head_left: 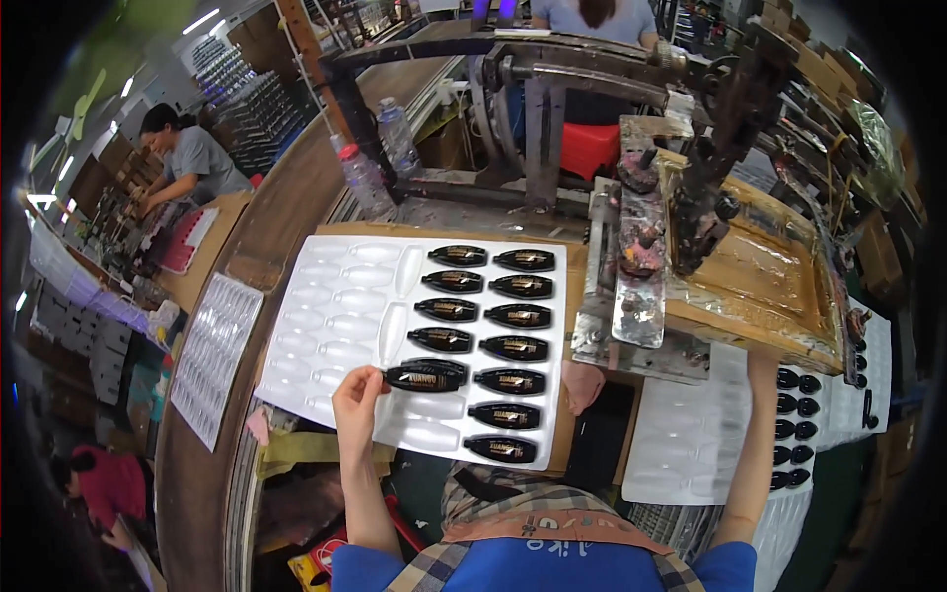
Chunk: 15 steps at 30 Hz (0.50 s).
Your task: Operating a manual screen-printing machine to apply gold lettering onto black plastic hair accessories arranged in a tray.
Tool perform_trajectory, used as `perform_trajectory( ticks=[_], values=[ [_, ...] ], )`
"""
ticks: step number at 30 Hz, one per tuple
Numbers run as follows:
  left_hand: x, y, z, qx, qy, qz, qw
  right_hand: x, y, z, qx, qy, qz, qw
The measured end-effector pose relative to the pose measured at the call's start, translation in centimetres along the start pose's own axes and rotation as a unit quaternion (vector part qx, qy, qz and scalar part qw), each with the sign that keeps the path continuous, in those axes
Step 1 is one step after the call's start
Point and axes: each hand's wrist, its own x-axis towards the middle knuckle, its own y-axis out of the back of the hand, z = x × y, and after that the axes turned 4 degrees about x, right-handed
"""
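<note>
My left hand [357, 400] pinches one end of a glossy black oval piece with gold print [424, 378], held over the white moulded tray [316, 247]. Just behind that piece, another black oval piece [449, 364] partly shows. Two columns of similar black pieces [513, 380] lie in the right part of the tray, while its left hollows are bare white. My right forearm [755, 444] reaches forward at the right. Its hand goes under the wooden-framed screen [779, 331] of the printing machine, so the fingers are hidden.
The machine's metal arm [641, 247] stands close beyond the tray's right side. Another white tray [681, 434] lies near my right forearm, with black pieces [794, 429] past it. A conveyor belt [222, 335] runs along the left, carrying a clear tray [217, 360]. Bottles [365, 183] stand behind; co-workers sit nearby.
</note>
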Motion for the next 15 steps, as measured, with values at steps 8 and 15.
perform_trajectory(
  ticks=[8, 15],
  values=[
    [-2.0, 1.9, -4.3, 0.052, 0.086, -0.003, 0.995, 1.6, -3.6, 5.5, -0.103, -0.005, 0.007, 0.995],
    [-1.8, 1.7, -3.2, 0.21, 0.077, -0.022, 0.974, 0.4, -1.7, 6.3, -0.037, -0.084, 0.044, 0.995]
  ],
)
